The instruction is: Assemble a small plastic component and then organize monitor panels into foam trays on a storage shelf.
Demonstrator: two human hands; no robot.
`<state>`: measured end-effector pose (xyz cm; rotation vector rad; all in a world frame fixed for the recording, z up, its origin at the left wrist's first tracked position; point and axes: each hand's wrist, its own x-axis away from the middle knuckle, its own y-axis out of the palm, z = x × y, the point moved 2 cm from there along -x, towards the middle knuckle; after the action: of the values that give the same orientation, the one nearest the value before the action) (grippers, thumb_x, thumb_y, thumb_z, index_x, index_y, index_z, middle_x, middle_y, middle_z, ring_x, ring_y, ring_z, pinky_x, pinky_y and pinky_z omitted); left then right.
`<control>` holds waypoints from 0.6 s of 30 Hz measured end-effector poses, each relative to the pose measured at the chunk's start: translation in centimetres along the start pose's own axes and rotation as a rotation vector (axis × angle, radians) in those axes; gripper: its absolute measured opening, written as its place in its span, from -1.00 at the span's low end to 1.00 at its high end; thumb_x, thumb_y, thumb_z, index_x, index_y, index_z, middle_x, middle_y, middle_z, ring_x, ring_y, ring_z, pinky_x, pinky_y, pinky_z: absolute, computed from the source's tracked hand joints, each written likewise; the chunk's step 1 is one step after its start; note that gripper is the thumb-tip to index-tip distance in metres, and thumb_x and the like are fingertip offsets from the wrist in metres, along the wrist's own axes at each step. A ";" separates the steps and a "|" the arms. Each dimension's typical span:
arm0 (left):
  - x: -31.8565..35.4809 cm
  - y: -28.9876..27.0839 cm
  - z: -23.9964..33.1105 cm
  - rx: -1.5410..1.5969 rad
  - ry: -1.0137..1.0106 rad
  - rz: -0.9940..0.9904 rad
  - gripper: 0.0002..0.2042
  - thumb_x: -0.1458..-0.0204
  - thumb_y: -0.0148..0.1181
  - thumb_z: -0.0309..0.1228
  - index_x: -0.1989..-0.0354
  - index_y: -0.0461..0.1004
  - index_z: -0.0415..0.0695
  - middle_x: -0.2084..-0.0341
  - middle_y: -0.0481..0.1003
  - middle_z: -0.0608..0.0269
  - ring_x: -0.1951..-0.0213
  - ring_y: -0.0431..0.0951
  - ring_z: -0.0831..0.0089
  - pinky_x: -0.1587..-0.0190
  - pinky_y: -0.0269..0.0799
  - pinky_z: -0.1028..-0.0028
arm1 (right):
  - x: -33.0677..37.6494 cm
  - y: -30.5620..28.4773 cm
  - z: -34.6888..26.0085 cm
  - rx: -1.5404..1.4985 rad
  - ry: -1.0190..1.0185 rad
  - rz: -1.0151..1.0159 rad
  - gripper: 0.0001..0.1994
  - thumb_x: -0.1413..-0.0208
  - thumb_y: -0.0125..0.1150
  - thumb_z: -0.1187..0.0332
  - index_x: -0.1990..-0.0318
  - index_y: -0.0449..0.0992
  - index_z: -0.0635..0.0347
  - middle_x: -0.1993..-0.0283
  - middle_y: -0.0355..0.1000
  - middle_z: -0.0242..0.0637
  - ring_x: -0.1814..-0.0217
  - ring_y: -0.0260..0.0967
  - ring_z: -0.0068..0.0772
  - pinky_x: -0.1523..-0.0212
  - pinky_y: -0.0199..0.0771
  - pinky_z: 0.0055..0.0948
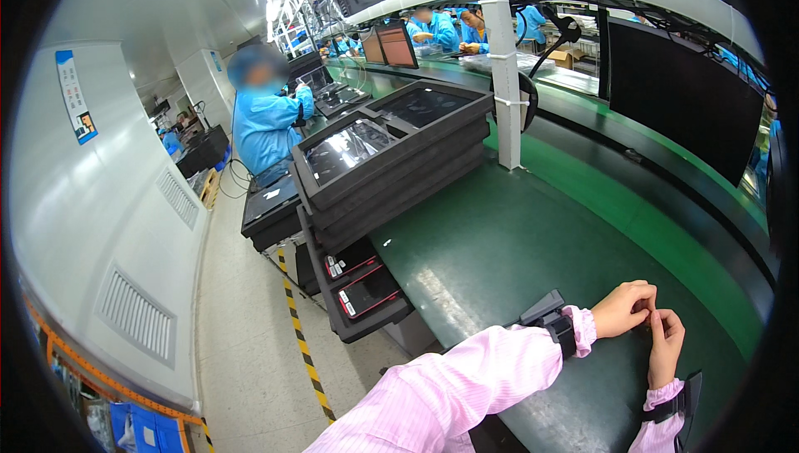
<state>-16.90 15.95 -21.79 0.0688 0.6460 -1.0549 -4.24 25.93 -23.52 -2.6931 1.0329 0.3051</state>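
Green matting covers the long assembly-line counter point(533, 245) in the head view, which curves away toward workers in blue coats at the far end. At its near right edge the two hands meet: the left hand point(626, 309) is curled narrow, its fingertips pinched against those of the right hand point(665, 346), which stands upright beside it. Something very small seems caught between them, too tiny to make out, so how far the work has got cannot be judged; nothing finished lies on the mat near them. Both wrists wear black straps over pink striped sleeves. Well apart, up the counter to the left, stands a stack of black foam trays point(391, 157) carrying dark glossy screens, with a lower tray of smaller red-edged devices point(362, 286) hanging off the edge. A white post point(502, 62) rises behind; nothing crowds the hands
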 end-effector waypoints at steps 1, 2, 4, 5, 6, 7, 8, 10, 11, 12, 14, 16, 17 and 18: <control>-0.1 0.2 0.1 0.007 0.017 0.000 -0.95 0.13 0.10 -0.62 0.51 0.36 -0.26 0.53 0.31 0.16 0.46 0.40 0.37 0.41 0.34 0.44 | 0.2 -0.1 -0.2 -0.028 0.005 0.000 -0.87 -0.15 0.10 0.43 0.37 0.46 0.32 0.43 0.39 -0.43 0.37 0.27 -0.66 0.33 0.25 -0.65; 0.0 0.2 0.2 0.020 0.029 -0.010 -0.95 0.13 0.10 -0.62 0.51 0.36 -0.26 0.53 0.31 0.16 0.46 0.40 0.37 0.41 0.34 0.44 | 0.4 -0.4 -0.4 -0.054 0.009 0.005 -0.86 -0.15 0.11 0.42 0.36 0.46 0.33 0.42 0.41 -0.42 0.36 0.29 -0.66 0.32 0.27 -0.64; -0.1 0.1 0.6 -0.012 0.115 -0.020 -0.96 0.12 0.11 -0.60 0.49 0.38 -0.26 0.51 0.35 0.13 0.40 0.44 0.29 0.36 0.36 0.39 | 0.9 -0.4 -1.6 -0.037 0.007 -0.025 -0.86 -0.13 0.14 0.41 0.33 0.49 0.34 0.40 0.44 -0.40 0.35 0.33 -0.64 0.31 0.31 -0.63; 0.3 -0.5 0.7 -0.084 0.124 0.013 -0.96 0.12 0.13 -0.58 0.48 0.40 -0.25 0.49 0.38 0.13 0.38 0.45 0.27 0.35 0.38 0.38 | 0.9 0.3 -2.7 0.052 -0.010 -0.036 -0.86 -0.11 0.16 0.41 0.34 0.52 0.33 0.40 0.45 -0.40 0.35 0.34 -0.63 0.32 0.32 -0.62; 0.3 -0.6 1.0 -0.120 0.148 0.027 -0.96 0.11 0.15 -0.57 0.47 0.42 -0.24 0.47 0.42 0.12 0.36 0.47 0.24 0.33 0.39 0.37 | 0.9 0.1 -2.2 0.058 0.035 -0.018 -0.86 -0.09 0.19 0.41 0.33 0.55 0.33 0.38 0.47 -0.37 0.34 0.36 -0.60 0.30 0.35 -0.59; 0.6 -1.2 0.9 -0.155 0.045 -0.009 -0.94 0.11 0.19 -0.53 0.46 0.46 -0.22 0.45 0.46 0.14 0.34 0.50 0.27 0.29 0.42 0.39 | 0.9 0.8 -2.4 0.074 0.044 0.001 -0.85 -0.06 0.22 0.39 0.30 0.57 0.30 0.35 0.51 -0.32 0.31 0.39 -0.56 0.27 0.39 -0.56; 0.9 -1.8 0.9 -0.159 -0.048 -0.010 -0.93 0.10 0.21 -0.50 0.46 0.48 -0.22 0.45 0.47 0.14 0.35 0.51 0.29 0.29 0.43 0.41 | 0.6 1.7 -2.1 0.095 0.058 -0.026 -0.83 -0.06 0.24 0.35 0.28 0.59 0.27 0.32 0.53 -0.29 0.28 0.41 -0.55 0.24 0.41 -0.54; 0.7 -2.0 0.2 -0.234 -0.081 -0.045 -0.91 0.06 0.23 -0.46 0.42 0.51 -0.21 0.44 0.49 0.19 0.35 0.51 0.38 0.30 0.42 0.44 | 0.2 1.7 -1.8 0.194 0.055 -0.049 -0.79 -0.04 0.25 0.26 0.27 0.59 0.21 0.34 0.53 -0.27 0.29 0.43 -0.53 0.24 0.41 -0.52; 0.7 -2.2 -0.3 -0.153 -0.081 -0.055 -0.90 0.05 0.26 -0.45 0.41 0.52 -0.21 0.43 0.50 0.22 0.34 0.51 0.43 0.30 0.42 0.47 | 0.1 1.9 -1.2 0.165 0.039 -0.031 -0.78 -0.04 0.24 0.24 0.27 0.59 0.21 0.32 0.53 -0.25 0.27 0.44 -0.48 0.23 0.42 -0.49; -0.3 -1.3 0.5 -0.104 -0.065 -0.079 -0.89 0.06 0.27 -0.44 0.41 0.52 -0.20 0.44 0.51 0.23 0.38 0.52 0.46 0.33 0.44 0.50 | 0.1 0.7 -1.7 0.183 0.013 0.016 -0.77 -0.05 0.23 0.24 0.27 0.59 0.21 0.31 0.52 -0.23 0.25 0.45 -0.43 0.21 0.42 -0.45; -0.4 -1.5 1.1 -0.092 -0.112 -0.070 -0.91 0.07 0.28 -0.48 0.38 0.53 -0.19 0.44 0.51 0.26 0.37 0.51 0.54 0.32 0.44 0.53 | -0.1 1.1 -1.3 0.139 -0.064 0.059 -0.78 -0.04 0.21 0.25 0.33 0.56 0.25 0.33 0.51 -0.18 0.26 0.45 -0.35 0.23 0.42 -0.42; -0.1 -1.3 0.7 0.068 -0.177 -0.024 -0.86 0.06 0.27 -0.52 0.33 0.48 -0.25 0.44 0.49 0.29 0.37 0.49 0.57 0.31 0.41 0.59 | -0.5 1.3 -0.3 0.056 -0.126 -0.002 -0.81 -0.05 0.20 0.32 0.30 0.51 0.29 0.32 0.48 -0.22 0.25 0.43 -0.44 0.20 0.41 -0.46; 0.1 -1.4 0.6 0.064 -0.182 -0.032 -0.87 0.05 0.26 -0.53 0.33 0.48 -0.26 0.45 0.49 0.31 0.38 0.48 0.59 0.30 0.40 0.60 | -0.5 1.6 0.3 0.018 -0.119 0.012 -0.81 -0.05 0.20 0.32 0.31 0.50 0.28 0.34 0.46 -0.24 0.26 0.41 -0.45 0.20 0.40 -0.47; -0.3 -1.0 0.3 0.064 -0.179 -0.035 -0.88 0.04 0.24 -0.54 0.33 0.47 -0.26 0.45 0.48 0.32 0.39 0.46 0.61 0.29 0.39 0.62 | -0.7 1.2 0.6 -0.013 -0.120 0.024 -0.82 -0.05 0.20 0.33 0.32 0.48 0.28 0.35 0.44 -0.25 0.28 0.40 -0.46 0.20 0.39 -0.49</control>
<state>-17.74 15.58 -21.16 0.0183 0.4536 -1.1018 -5.61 25.67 -24.08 -2.6390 1.0320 0.4737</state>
